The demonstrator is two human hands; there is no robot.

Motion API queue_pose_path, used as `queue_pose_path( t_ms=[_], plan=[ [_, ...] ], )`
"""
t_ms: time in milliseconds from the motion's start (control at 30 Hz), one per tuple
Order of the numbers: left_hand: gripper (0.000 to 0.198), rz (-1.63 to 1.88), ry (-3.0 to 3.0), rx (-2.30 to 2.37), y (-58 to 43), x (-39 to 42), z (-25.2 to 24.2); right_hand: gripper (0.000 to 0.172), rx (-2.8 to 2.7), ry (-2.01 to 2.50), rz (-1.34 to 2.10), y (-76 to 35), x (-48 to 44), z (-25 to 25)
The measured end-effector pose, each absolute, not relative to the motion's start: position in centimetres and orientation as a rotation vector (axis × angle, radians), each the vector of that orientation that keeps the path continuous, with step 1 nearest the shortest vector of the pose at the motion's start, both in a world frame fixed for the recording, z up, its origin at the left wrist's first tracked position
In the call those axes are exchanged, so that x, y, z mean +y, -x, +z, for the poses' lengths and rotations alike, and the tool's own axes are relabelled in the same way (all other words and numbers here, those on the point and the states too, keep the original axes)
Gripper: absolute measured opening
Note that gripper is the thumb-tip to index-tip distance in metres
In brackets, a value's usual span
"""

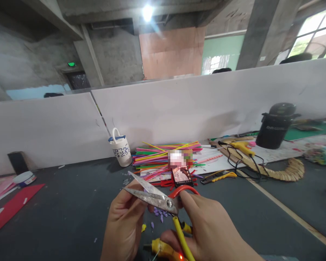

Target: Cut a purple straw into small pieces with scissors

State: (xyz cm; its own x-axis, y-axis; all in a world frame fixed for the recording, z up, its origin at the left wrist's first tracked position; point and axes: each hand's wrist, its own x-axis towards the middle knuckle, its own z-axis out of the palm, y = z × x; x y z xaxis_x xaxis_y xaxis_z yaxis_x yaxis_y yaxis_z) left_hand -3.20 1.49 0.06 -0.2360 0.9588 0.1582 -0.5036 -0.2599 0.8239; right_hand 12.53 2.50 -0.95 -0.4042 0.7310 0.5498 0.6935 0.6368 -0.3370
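My right hand grips a pair of scissors by their handles, one red and one yellow. Their blades are spread apart and point left, across the front of my left hand's fingertips. My left hand is closed in a pinch, and a bit of purple shows between its fingers behind the blades, mostly hidden. Below the scissors, small purple pieces lie scattered on the dark table, with a yellow scrap close by. A yellow glue gun with a lit red light lies under my right hand.
Colourful pipe cleaners lie behind my hands, with a phone in front. A white cup stands left of them. To the right are a utility knife, a second glue gun with its cord, and a black flask. A white partition runs behind.
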Motion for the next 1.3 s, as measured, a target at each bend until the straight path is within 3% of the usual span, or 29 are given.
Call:
queue_pose_path(
  t_ms=[900, 1100, 1300],
  plan=[
    [0.009, 1.684, -0.863, 0.778, 3.2, 1.4, 0.2, 0.042, -2.18, 1.107, 0.028, -12.8, 2.6, -1.2],
    [0.003, 1.69, -0.982, 0.81, 3.5, 1.5, 0.3, 0.041, -2.199, 1.183, 0.21, -13.4, 2.8, -0.3],
    [0.007, 1.672, -1.017, 0.817, 3.8, 1.4, 0.1, 0.036, -2.201, 1.119, 0.109, -13.0, 2.7, -0.6]
  ],
)
